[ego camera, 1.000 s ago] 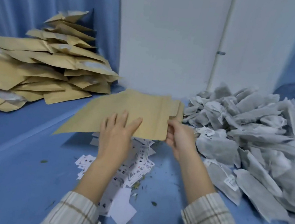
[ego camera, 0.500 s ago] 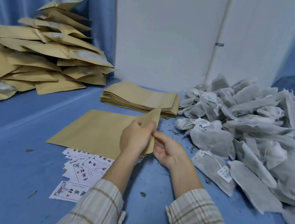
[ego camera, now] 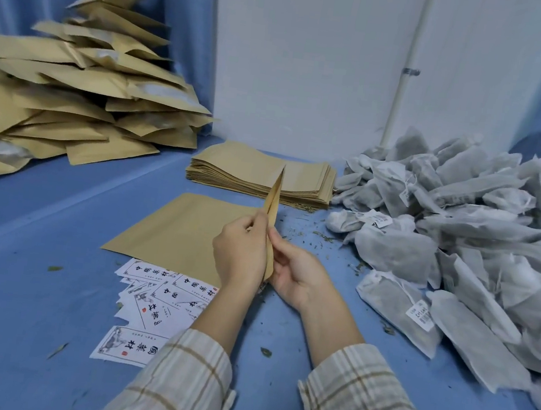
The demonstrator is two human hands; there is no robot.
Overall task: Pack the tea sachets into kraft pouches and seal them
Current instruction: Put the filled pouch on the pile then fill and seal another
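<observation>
Fingers of both hands pinch one edge of a single kraft pouch [ego camera: 197, 233]: left hand [ego camera: 241, 252] curled on its near side, right hand [ego camera: 298, 276] opposite, thumb against the raised edge. Change since half a second ago: that edge, then a low folded corner, now stands up as a narrow vertical blade while the rest of the pouch lies flat on the blue table [ego camera: 29, 294]. Judged: the mouth is being parted for filling; no sachet is in hand yet.

Near: printed paper labels [ego camera: 155, 296], white, thin, fanned loosely, partly under the pouch.
Right: tea sachets [ego camera: 461, 248], grey-white fibrous mesh, soft, pillow-shaped, heaped; some carry small tags. Loose leaf crumbs lie between heap and pouch.
Beyond: stack of empty pouches [ego camera: 259, 172], flat, matte tan, square-edged.
Far left: filled pouches [ego camera: 71, 95], puffed, irregularly piled.
</observation>
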